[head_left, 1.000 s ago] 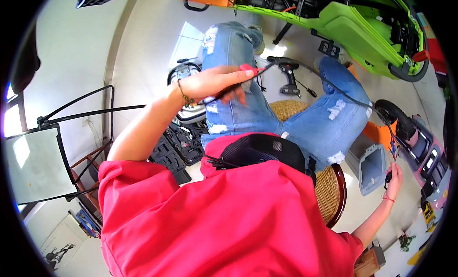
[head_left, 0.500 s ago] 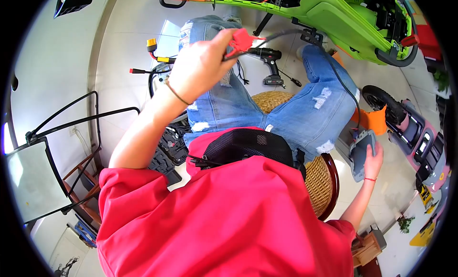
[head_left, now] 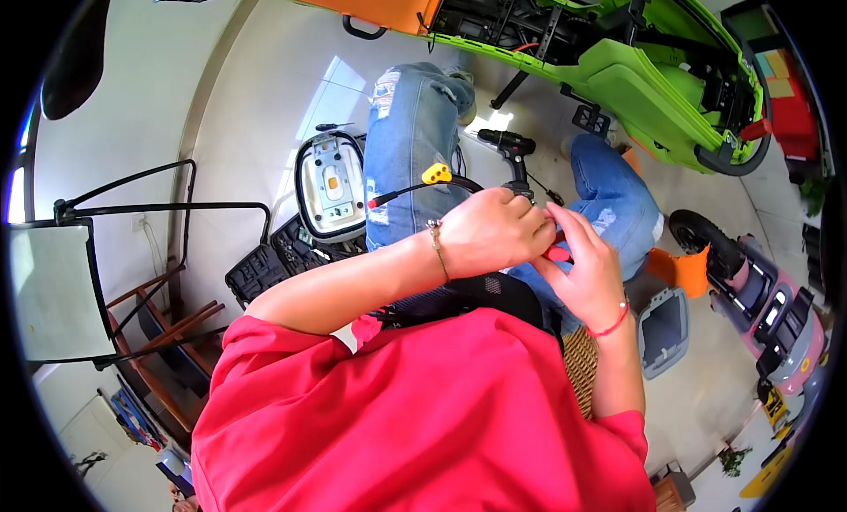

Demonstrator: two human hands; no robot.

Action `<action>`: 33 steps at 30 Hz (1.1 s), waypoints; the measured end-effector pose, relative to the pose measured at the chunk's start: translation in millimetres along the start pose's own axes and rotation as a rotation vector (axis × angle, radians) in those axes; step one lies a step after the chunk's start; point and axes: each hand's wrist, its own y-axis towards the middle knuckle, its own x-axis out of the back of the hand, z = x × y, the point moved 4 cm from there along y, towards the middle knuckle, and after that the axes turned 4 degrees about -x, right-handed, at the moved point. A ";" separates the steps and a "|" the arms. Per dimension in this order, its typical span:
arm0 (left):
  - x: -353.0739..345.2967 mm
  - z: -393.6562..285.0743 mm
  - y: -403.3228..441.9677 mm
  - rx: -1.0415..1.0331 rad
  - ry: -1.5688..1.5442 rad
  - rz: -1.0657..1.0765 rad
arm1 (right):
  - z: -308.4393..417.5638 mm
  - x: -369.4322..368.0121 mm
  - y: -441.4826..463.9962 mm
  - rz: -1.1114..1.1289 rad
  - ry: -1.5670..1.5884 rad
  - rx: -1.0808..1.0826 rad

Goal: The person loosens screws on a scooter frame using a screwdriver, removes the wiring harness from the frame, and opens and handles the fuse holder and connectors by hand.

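Observation:
Both hands meet over my lap. My left hand [head_left: 494, 232] is closed around a black cable [head_left: 463, 184], whose ends carry a yellow connector [head_left: 437, 173] and a small red-tipped plug [head_left: 374, 202] beyond the fingers. My right hand [head_left: 582, 269] pinches a small red piece [head_left: 559, 254] right beside the left fingertips. Whether that red piece joins the cable is hidden by the fingers. Past my hands, a cordless drill [head_left: 512, 152] lies on the floor between my legs.
A green vehicle body [head_left: 609, 71] lies across the top. At left are a white-lined seat piece [head_left: 332, 187], an open black tool case [head_left: 258, 274] and a metal-framed panel [head_left: 57, 291]. To the right are a grey bin [head_left: 663, 333], an orange part [head_left: 691, 272] and a pink scooter [head_left: 768, 309].
My right hand has left the grey bin and come in to my left hand. My left hand has moved down and right with the cable, and the bin stands on the floor.

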 end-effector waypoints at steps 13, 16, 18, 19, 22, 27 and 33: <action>38.6 -0.1 -7.3 0.035 -0.078 -0.131 | -13.8 -0.6 -18.2 -0.265 -0.003 -0.128; 34.6 12.7 -61.4 0.377 -0.350 -0.096 | -21.2 11.6 -19.4 -0.313 0.117 -0.206; 15.2 39.3 -119.3 0.767 -0.368 -0.060 | -28.9 22.0 -22.0 -0.304 0.274 -0.300; -6.8 52.6 -165.8 1.000 -0.333 -0.174 | -34.6 24.5 -24.3 -0.288 0.326 -0.357; -90.5 86.2 -315.7 1.632 -0.455 -0.237 | -47.6 29.8 -27.8 -0.266 0.478 -0.439; -20.5 79.9 -158.6 1.146 -0.813 -0.711 | -50.5 34.3 -23.0 -0.301 0.515 -0.442; 32.4 70.4 -109.7 0.636 -0.236 -0.306 | -46.5 30.0 -16.6 -0.252 0.534 -0.450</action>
